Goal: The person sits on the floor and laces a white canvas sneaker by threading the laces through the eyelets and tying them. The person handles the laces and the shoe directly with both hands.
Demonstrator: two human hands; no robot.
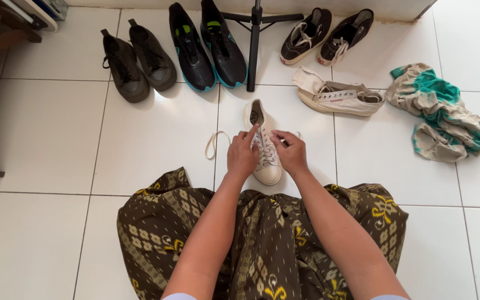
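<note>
Patterned brown-and-yellow skirt fabric [262, 244] fills the foreground; beyond it, both hands, left hand [242, 155] and right hand [291, 153], pinch the laces of a white canvas lace-up sneaker [263, 145] on the white tiled floor [151, 144], fingers closed on them.

A white low-top canvas sneaker [263, 145] is set upright on its sole on white floor tiles, directly under and between the two hands, its toe pointed toward the person and its open heel pointed away. A dark insole is seen inside the opening beyond the fingertips. The laced front is partly covered by the fingers. A white shoelace [214, 143] is trailed out to the left of the grip, where a loose loop is laid flat on the tile.
</note>
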